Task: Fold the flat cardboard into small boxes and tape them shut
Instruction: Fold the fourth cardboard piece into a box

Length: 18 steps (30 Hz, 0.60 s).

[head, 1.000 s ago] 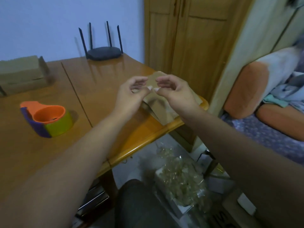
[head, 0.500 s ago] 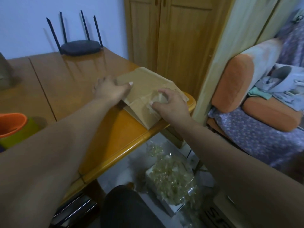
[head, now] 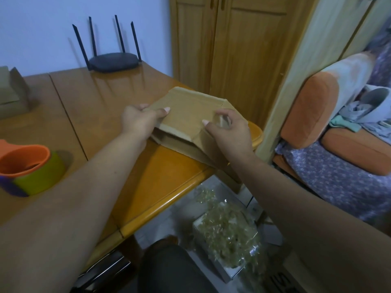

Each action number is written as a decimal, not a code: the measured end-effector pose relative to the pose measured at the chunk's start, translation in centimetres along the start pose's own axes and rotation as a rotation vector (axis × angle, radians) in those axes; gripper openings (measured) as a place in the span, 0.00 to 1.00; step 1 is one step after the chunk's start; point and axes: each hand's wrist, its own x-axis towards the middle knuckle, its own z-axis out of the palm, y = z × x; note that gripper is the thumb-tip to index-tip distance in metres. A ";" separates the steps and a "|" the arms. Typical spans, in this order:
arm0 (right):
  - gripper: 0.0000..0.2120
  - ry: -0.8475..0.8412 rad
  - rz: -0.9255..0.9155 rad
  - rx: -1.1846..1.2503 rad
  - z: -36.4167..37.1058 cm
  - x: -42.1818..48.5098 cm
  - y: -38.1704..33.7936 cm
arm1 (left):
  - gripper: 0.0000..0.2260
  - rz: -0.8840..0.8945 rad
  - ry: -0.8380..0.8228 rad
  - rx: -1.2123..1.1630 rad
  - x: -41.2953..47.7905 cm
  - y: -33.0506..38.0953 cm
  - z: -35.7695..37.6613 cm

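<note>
Frame centre: left hand [head: 138,120] and right hand [head: 227,129] both pinching top flat cardboard [head: 188,112] sheet, lifted off stack on bench [head: 118,106].

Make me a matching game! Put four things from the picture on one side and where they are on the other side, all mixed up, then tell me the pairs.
Things:
1. router
2. tape dispenser
3. flat cardboard
4. bag of shiny bits

Places:
A. on the floor below the table edge
B. held by both hands
C. near the wall at the table's back
D. at the table's left side

Pairs: 1-C, 2-D, 3-B, 4-A
</note>
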 end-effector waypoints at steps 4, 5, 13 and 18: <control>0.25 0.031 -0.033 0.094 -0.6 0.0 -1.5 | 0.33 -0.025 -0.015 -0.107 -2.0 0.8 -3.0; 0.26 0.028 -0.043 0.102 -0.6 -0.1 -2.0 | 0.32 -0.009 0.000 -0.123 -2.6 0.9 -4.0; 0.28 -0.099 -0.184 0.216 2.4 -2.8 -8.5 | 0.27 0.166 0.218 -0.247 -8.4 1.2 -12.8; 0.36 -0.147 -0.255 0.314 7.9 -5.9 -13.2 | 0.26 0.243 0.419 -0.344 -11.7 0.7 -19.8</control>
